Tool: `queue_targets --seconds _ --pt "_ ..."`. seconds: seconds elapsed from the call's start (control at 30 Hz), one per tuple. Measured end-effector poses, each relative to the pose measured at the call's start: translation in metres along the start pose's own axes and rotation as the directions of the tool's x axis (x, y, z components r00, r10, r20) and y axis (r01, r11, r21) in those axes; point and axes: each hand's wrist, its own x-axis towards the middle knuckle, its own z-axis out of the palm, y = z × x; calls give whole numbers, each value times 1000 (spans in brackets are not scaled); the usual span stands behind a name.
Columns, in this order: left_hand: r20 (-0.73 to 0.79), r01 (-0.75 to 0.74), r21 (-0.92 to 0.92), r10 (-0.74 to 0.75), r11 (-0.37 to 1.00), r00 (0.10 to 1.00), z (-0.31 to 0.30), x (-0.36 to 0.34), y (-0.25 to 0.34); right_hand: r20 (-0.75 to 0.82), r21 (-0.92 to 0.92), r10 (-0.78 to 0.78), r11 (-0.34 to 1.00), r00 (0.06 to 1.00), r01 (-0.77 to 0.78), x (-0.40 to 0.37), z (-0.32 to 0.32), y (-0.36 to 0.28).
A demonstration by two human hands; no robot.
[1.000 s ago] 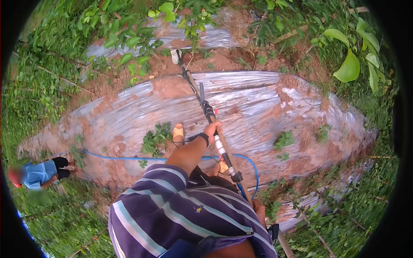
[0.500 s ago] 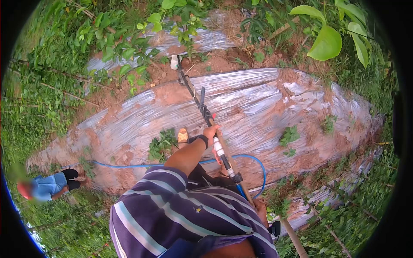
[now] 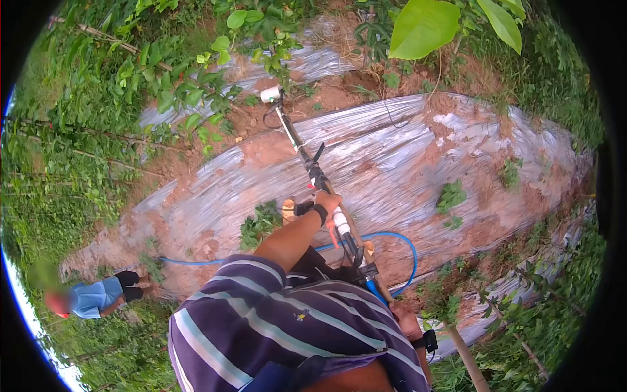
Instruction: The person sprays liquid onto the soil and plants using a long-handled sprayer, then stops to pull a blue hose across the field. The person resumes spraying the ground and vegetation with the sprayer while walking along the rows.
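My left hand (image 3: pixel 328 201) is wrapped round the middle of a long pole tool (image 3: pixel 316 175), a dark band on its wrist. Near the lower end of the pole, my right hand (image 3: pixel 406 320) is closed round the shaft, partly hidden by the striped shirt. A white cup-like head (image 3: pixel 270 94) sits at the far end of the pole, over reddish soil. White fittings (image 3: pixel 341 221) and black tape lie along the shaft below my left hand. A blue hose (image 3: pixel 414 256) loops from the lower pole round to the left over the ground.
Silvery plastic sheeting (image 3: pixel 392 140) with soil patches covers the raised bed, with small plants (image 3: pixel 450 196) growing through. Another person (image 3: pixel 98 297) in blue stands at the lower left. Leafy vines and stakes surround the bed; a large leaf (image 3: pixel 424 27) hangs at the top.
The white head has turned from upright to lying sideways, and the pole's side lever has swung. Both hands keep their grip. The view has shifted slightly, so the hanging leaf appears further left.
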Motion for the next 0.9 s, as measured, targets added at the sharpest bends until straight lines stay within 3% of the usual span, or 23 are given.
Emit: queue_targets --seconds 0.07,0.1,0.17,0.23,0.27,0.33,0.37,0.4,0.43,0.47,0.5,0.53,0.57,0.63,0.67,0.77,0.83,0.9 --pt "-84 -98 247 122 964 989 4 -2 -1 16 14 23 1000 1000 -23 0 0 0" --pt "-86 -96 249 121 964 989 6 -3 -2 43 26 -10 1000 999 9 0 0 0" --pt "-117 -189 445 266 876 957 7 -11 1 73 36 -40 999 997 37 1 1 2" --pt "-158 -199 441 294 875 943 11 -24 5 46 -214 -447 869 893 446 4 4 14" --pt "-196 -213 439 325 873 925 12 -29 7 47 -216 -442 871 896 441 12 -5 28" --pt "-164 -190 421 280 887 946 9 -26 5 176 -489 -527 687 832 538 25 -24 49" --pt "-128 -173 403 243 899 962 7 -25 6 176 -492 -525 686 833 536 24 -28 50" --pt "-128 -173 400 242 900 962 5 -24 4 128 -470 -398 782 909 409 24 -33 50" --pt "-89 -99 229 122 968 989 2 -26 5 84 -442 -258 856 963 268 21 -32 42" --pt "-28 -8 55 10 998 1000 -1 -29 8 84 -446 -258 854 963 268 19 -28 35" --pt "-27 -9 50 10 999 1000 -2 -28 9 20 -318 -161 935 987 159 18 -22 28" --pt "48 78 -150 -71 986 996 -4 -21 4 -29 -178 -55 983 998 49 17 -15 20" --pt "138 174 -338 -134 925 981 -5 -18 3 -30 -186 -56 981 998 49 12 -8 10" --pt "230 234 -439 -143 867 963 -4 -15 4 -71 -492 -340 830 938 264 0 8 -13" --pt "320 302 -519 -145 800 936 -4 -16 4 -69 -501 -338 825 938 261 -5 15 -23" --pt "405 356 -595 -113 720 907 -3 -14 11 -114 -658 -444 704 889 268 -20 30 -53" --pt "408 351 -616 -96 705 908 -2 -17 13 -91 -789 -446 578 890 209 -26 39 -71" --pt "376 328 -649 -85 686 923 0 -17 16 -106 -808 -422 565 901 170 -31 45 -80"
